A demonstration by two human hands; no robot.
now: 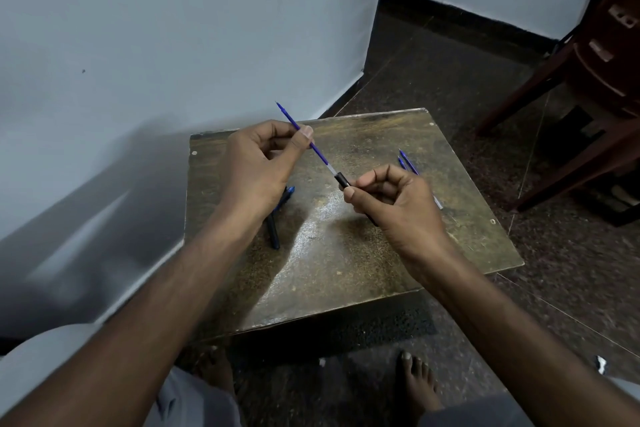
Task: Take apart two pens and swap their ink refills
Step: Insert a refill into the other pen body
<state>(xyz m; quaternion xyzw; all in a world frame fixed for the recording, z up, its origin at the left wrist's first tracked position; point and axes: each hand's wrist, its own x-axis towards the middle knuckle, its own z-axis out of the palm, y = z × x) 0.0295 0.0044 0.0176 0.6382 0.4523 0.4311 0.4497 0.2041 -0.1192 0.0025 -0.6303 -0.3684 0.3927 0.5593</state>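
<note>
- Nearest the camera, two bare forearms reach forward over the person's knees and bare feet toward a small worn table [346,253].
- The left hand [258,166] pinches a blue ink refill [320,153] between thumb and forefinger near its middle, with the writing tip pointing up and away toward the wall.
- The right hand [391,198] is curled round a black pen barrel [343,180], whose open end shows just past the thumb; the rest of the barrel is hidden in the fist.
- The refill's clear lower end sits at or just inside the barrel's mouth, so the step in hand looks like either drawing the refill out or feeding it in (one frame cannot settle which).
- Either way, the next move calls for keeping refill and barrel in one straight line while the hands slide along that axis, since the thin tube could bend.
- Both wrists hover above the table, knuckles up, with the hands near each other.
- On the table lie a second black pen part with a blue piece [277,215] under the left wrist, and loose blue refills [408,163] beyond the right hand.
</note>
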